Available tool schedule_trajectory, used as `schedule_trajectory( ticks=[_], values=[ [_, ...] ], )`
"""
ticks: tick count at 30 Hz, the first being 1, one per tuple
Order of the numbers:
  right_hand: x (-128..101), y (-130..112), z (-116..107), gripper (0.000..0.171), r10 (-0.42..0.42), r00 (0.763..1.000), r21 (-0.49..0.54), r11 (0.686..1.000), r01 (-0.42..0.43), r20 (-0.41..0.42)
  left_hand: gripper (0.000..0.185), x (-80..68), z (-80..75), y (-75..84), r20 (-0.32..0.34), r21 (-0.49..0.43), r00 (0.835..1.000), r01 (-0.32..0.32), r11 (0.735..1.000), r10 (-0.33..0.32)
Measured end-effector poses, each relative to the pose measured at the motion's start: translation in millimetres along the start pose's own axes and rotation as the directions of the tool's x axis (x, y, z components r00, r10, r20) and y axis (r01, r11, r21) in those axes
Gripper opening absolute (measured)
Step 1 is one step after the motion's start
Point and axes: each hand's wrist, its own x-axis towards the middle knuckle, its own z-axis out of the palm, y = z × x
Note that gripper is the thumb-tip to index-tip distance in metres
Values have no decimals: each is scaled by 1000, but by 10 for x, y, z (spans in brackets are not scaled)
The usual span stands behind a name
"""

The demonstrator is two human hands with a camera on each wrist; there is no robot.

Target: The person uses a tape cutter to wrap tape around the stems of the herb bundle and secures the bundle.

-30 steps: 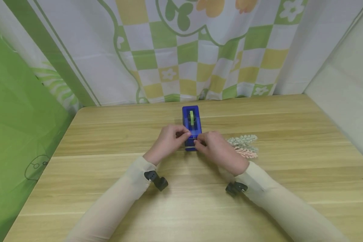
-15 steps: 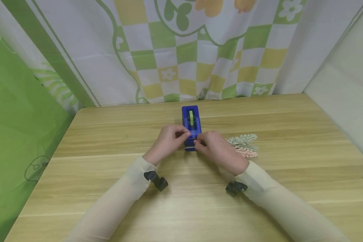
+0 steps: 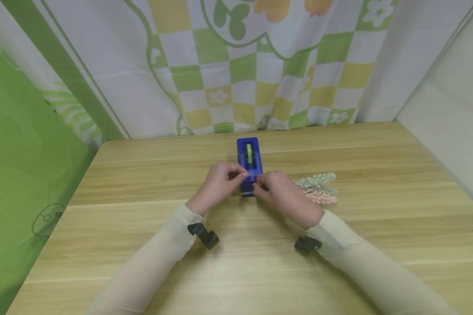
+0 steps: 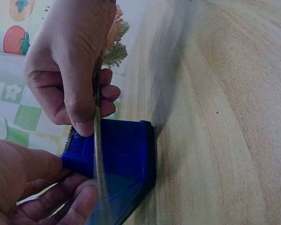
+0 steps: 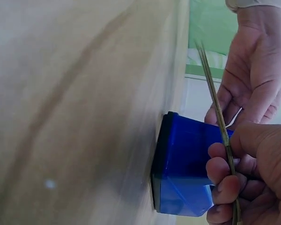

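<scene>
A blue tape dispenser (image 3: 257,165) with a yellow-green roll core (image 3: 249,153) stands on the table. My left hand (image 3: 218,186) is at its cutter end, thumb and fingertips together; between them the right wrist view shows a pale edge of tape (image 5: 234,117). Just to the right, my right hand (image 3: 285,197) grips a thin bundle of stems (image 5: 214,93) in curled fingers. These stems (image 4: 98,145) run across in front of the dispenser. Pale green and pink flower sprigs (image 3: 319,188) stick out on the far side of the right hand, which partly hides them.
The wood-grain table (image 3: 142,175) extends around both hands. A green and yellow checked curtain (image 3: 256,83) hangs along its back edge. Green cloth (image 3: 19,153) is on the left, a white wall (image 3: 453,100) on the right. Each wrist carries a black camera strap (image 3: 308,245).
The flower sprigs have shifted very slightly to the right and up. Both hands and the tape dispenser stay in place.
</scene>
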Motion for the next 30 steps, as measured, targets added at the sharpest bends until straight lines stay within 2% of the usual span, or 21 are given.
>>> schedule_trajectory(
  ticks=[18, 30],
  values=[
    [-22, 33, -1, 32, -19, 1000, 29, 999, 19, -11, 18, 7, 14, -15, -11, -9, 1000, -18, 1000, 18],
    [-87, -28, 2, 29, -61, 997, -6, 998, 61, -47, 20, -27, 23, -50, -47, -35, 999, -16, 999, 14]
  ],
)
